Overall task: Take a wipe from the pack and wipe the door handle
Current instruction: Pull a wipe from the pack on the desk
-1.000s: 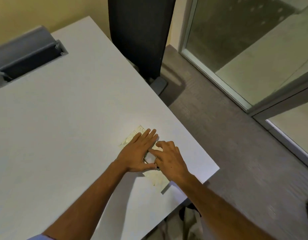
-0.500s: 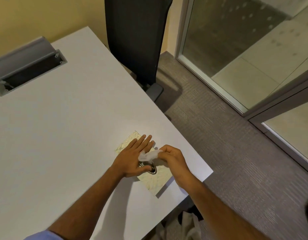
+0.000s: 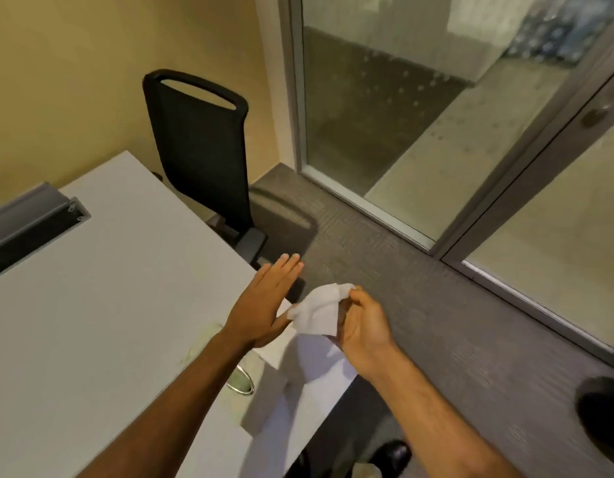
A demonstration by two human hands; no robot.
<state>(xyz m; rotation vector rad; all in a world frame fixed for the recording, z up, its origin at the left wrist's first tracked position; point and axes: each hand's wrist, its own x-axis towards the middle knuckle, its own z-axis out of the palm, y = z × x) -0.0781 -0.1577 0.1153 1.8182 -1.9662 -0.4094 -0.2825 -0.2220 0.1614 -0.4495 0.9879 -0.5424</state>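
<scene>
Above the corner of the white table (image 3: 91, 322), your right hand (image 3: 362, 327) is pinching a white wipe (image 3: 317, 310), while your left hand (image 3: 264, 305) is hovering flat, fingers together. Partly hidden beneath your left forearm, the pack (image 3: 241, 377) is lying on the table.

There are two hands, the left hand (image 3: 264, 305) and the right hand (image 3: 362, 322), one white wipe (image 3: 317, 310), one wipe pack (image 3: 243, 377), one white table (image 3: 91, 322), one black chair (image 3: 202, 150) and one door handle (image 3: 597, 115).
</scene>
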